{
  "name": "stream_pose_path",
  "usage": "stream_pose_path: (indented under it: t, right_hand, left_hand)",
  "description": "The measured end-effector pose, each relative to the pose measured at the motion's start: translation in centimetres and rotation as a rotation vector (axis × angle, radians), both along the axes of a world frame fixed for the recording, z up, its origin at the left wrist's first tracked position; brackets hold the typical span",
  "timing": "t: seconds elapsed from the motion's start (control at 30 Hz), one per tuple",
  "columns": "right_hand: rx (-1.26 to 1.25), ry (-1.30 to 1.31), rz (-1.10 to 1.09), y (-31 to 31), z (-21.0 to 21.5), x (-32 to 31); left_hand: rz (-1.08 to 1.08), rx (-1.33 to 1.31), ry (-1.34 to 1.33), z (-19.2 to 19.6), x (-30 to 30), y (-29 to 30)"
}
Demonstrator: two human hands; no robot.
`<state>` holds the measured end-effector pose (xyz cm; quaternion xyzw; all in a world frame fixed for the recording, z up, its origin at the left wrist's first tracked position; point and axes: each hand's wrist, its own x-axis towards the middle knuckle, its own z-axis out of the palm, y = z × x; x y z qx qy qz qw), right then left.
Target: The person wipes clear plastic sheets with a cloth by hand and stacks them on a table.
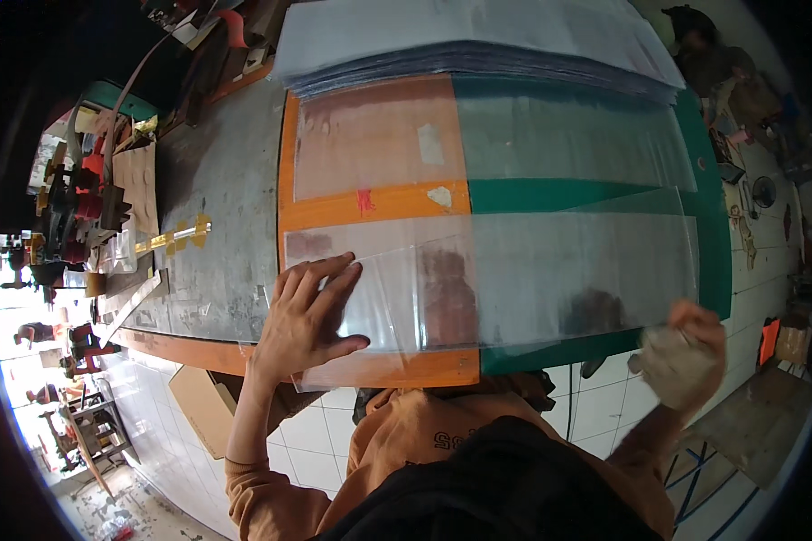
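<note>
My left hand (311,311) lies with fingers spread on the left end of a transparent plastic sheet (532,270). That sheet reflects light and overlaps at least one other, slightly skewed. My right hand (708,338), blurred by motion, grips a crumpled pale cloth (672,365) beyond the sheet's right end, near the table's edge. Farther back lies another transparent sheet (568,131), apart from the one under my left hand. Both rest across an orange surface (379,200) on the left and a green surface (550,196) on the right.
A thick stack of whitish sheets (478,27) covers the far side. To the left is a worn grey tabletop (221,189) with a taped metal strip (171,237). A cardboard box (203,410) stands below the table's left front edge. White floor tiles (316,464) show beneath.
</note>
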<state>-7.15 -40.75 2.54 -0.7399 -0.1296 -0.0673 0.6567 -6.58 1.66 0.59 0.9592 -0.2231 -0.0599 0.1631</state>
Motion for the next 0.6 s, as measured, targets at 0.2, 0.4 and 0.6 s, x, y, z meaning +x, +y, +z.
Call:
stream_pose_path:
  t: [0.2, 0.4, 0.6]
  right_hand:
    - [-1.136, -0.218, -0.052, 11.1, -3.0, 1.8]
    - [-1.352, 0.056, -0.462, 6.1, -3.3, 3.8]
    - [-0.840, 0.062, -0.586, 0.8, -4.6, 4.7]
  left_hand:
    - [0.019, 0.186, -0.115, -0.9, -0.8, -0.6]
    - [0.026, 0.148, -0.093, -1.2, -0.9, -0.1]
    - [0.037, 0.146, -0.206, -0.5, -1.5, -2.2]
